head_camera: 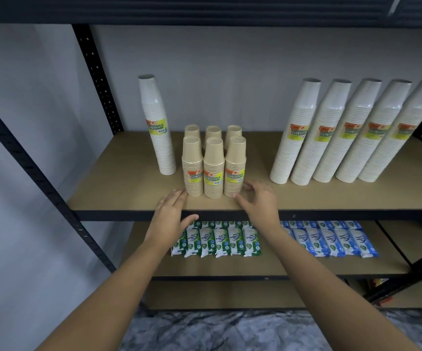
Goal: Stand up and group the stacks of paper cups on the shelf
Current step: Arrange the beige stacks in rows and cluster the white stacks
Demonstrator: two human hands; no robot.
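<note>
Here, mid-frame, the short tan cup stacks (213,171) stand grouped on the shelf (118,196); the left hand (172,214) and right hand (259,202) flank their bases, fingers loose, gripping nothing.

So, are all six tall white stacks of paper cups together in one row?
No, one tall white stack stands alone left of the short tan stacks; the other five stand at right.

Both arms stretched forward, left hand (171,213) flat with straight fingers, right hand (259,201) loosely spread
</note>
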